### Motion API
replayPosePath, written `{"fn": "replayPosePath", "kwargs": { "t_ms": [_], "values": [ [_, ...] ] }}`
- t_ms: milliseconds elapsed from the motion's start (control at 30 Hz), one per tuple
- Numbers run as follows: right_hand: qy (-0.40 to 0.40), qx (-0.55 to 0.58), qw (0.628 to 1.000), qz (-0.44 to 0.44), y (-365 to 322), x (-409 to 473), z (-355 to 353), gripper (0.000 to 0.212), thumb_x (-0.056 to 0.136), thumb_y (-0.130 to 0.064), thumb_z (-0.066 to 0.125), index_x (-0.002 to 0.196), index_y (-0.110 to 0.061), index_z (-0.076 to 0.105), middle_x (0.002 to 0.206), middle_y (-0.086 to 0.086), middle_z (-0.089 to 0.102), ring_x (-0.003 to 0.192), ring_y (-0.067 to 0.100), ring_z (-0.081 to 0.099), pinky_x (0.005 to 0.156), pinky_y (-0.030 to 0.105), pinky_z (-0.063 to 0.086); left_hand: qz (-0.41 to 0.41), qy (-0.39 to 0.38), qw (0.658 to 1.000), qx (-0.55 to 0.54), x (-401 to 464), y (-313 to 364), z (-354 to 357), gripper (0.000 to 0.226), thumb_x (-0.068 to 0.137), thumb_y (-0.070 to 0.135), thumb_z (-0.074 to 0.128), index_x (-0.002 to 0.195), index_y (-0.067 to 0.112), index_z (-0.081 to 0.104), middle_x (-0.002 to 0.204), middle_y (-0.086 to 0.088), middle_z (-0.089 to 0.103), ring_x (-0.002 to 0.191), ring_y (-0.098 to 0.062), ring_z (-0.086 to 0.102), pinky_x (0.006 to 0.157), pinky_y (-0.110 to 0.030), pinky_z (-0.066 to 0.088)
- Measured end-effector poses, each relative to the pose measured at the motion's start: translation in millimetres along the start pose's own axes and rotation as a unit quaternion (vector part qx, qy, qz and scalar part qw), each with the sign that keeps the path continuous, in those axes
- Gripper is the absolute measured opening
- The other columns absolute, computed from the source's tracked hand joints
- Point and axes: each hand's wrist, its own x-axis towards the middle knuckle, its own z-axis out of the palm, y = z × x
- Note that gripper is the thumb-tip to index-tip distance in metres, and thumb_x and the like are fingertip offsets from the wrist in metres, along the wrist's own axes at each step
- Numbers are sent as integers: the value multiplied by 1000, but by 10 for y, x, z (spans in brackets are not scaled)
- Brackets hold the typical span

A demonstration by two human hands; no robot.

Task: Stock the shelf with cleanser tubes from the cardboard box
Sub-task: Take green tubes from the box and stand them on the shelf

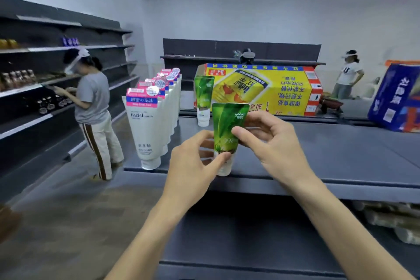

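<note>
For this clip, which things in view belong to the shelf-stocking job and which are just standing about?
Job:
green tube, held by left hand and right hand
second green tube, standing behind
row of white cleanser tubes
shelf

Not part of it:
yellow carton
blue box
person in grey shirt

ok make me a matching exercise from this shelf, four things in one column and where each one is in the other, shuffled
Things
1. near green tube
2. far green tube
3. white tubes
4. yellow box

Places
A. lined up along the shelf's left side
B. held by left hand and right hand
C. at the shelf's back
D. standing alone, beside the box

Pairs: 1-B, 2-D, 3-A, 4-C
</note>
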Motion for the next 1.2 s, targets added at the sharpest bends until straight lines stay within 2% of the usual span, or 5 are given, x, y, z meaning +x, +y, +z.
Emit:
{"fn": "replayPosePath", "kwargs": {
  "t_ms": [200, 333, 533, 833, 1200],
  "values": [
    [-2, 3, 1000, 27, 380, 425, 105, 15, 84, -11, 77, 96, -19, 71, 96, 1, 77, 90, 20, 75, 89, 48, 59, -41, 68, 997, -13, 227, -187, 222, 33, 80, 18, 80, 93, 41, 61, 94, 20, 71, 87, 4, 68, 73, -11, 54],
    [3, 18, 999, 48, 563, 684, 156, 16, 85, -10, 76, 94, -22, 69, 95, 2, 76, 91, 19, 74, 85, 45, 61, -69, 111, 991, 18, 413, -322, 327, 22, 79, 19, 82, 86, 29, 63, 81, 18, 69, 77, 10, 66, 65, -1, 44],
    [-7, -46, 998, 42, 826, 1172, 306, 9, 87, -21, 74, 95, -22, 69, 91, -5, 72, 89, 18, 72, 85, 46, 60, -115, 122, 983, 76, 888, -599, 416, 16, 83, 21, 76, 86, 24, 61, 80, 9, 71, 77, -12, 68, 73, -32, 54],
    [15, -99, 994, 35, 1069, 1566, 509, 11, 88, -26, 74, 96, -22, 68, 93, -4, 74, 87, 15, 72, 83, 43, 60, -129, 132, 978, 97, 1259, -777, 427, 16, 89, 15, 69, 87, 22, 55, 79, 7, 62, 76, -17, 60, 66, -28, 41],
    [28, -103, 993, 44, 1114, 1660, 592, 10, 88, -25, 73, 96, -21, 67, 93, -2, 74, 87, 18, 72, 83, 43, 60, -135, 140, 976, 98, 1369, -861, 426, 9, 89, 15, 68, 94, 16, 60, 94, -3, 70, 88, -23, 66, 78, -38, 55]
  ]
}}
